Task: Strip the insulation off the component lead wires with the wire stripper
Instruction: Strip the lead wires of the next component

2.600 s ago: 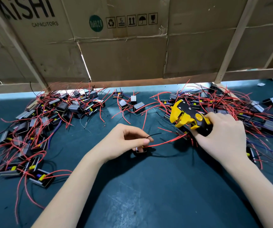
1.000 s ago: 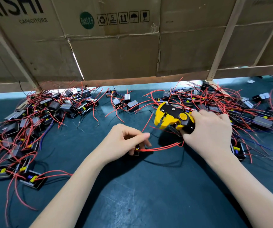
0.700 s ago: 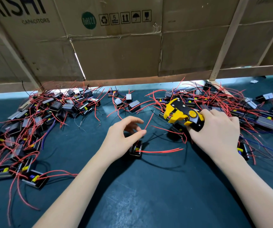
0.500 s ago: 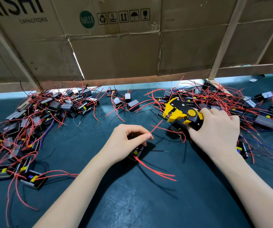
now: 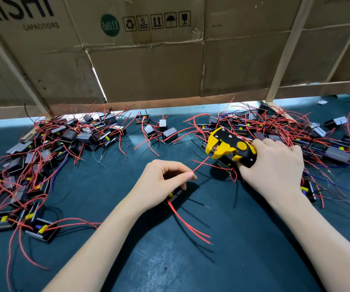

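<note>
My left hand (image 5: 163, 182) holds a small black component (image 5: 175, 194) at the middle of the mat and pinches one of its red lead wires (image 5: 200, 164) between thumb and forefinger. That wire runs up and right into the jaws of the yellow and black wire stripper (image 5: 228, 147). My right hand (image 5: 273, 167) grips the stripper's handles, with the jaws pointing left. Two more red leads (image 5: 188, 225) trail from the component toward me, and a thin black lead lies to its right.
A pile of black components with red wires (image 5: 43, 157) covers the mat at the left, another pile (image 5: 296, 131) at the right, and a few loose components (image 5: 159, 129) sit at the back middle. A cardboard and wood partition (image 5: 148, 60) stands behind.
My left hand let the component down, turned it, and picked up a different red lead. That lead now reaches the stripper's jaws, while the other two red leads swung round toward me.
</note>
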Motion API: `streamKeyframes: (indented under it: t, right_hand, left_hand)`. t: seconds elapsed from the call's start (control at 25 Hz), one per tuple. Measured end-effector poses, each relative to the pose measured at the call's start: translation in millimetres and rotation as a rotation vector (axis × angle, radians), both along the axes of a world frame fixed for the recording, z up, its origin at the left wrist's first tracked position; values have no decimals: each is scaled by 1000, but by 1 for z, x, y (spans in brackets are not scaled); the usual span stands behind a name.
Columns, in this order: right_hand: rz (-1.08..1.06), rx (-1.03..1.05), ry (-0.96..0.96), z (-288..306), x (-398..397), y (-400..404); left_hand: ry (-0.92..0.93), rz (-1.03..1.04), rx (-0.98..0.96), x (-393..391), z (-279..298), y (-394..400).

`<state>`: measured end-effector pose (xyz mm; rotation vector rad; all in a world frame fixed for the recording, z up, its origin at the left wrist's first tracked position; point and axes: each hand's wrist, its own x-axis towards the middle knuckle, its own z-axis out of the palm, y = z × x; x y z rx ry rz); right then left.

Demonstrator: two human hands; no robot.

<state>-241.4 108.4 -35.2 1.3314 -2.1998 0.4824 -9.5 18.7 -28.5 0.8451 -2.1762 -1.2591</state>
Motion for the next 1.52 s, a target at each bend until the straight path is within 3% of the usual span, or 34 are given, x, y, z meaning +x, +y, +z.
streamKeyframes:
  t: [0.6,0.8,1.04,1.24,1.36,1.44,1.52]
  right_hand:
    - [-61,113,-82,8,3,1]
    - [30,3,-110,4,2,3]
    - [35,-137,-279,11,-2,7]
    - [56,-239,-415,21,1,11]
    - [57,-266,-457,23,-2,13]
    - [56,-312,-476,24,-3,13]
    - [79,-371,-502,26,-3,14]
  left_hand:
    - [-13,-31,-42,1,4,4]
    - [-39,105,-236,7,8,-1]
    - [-366,-149,43,23,13,-11]
    - [50,33,183,-4,2,2]
    - [72,55,-84,-8,-1,1]
    - [68,293,-359,1,-1,-12]
    - [-70,537,-570,16,-3,-30]
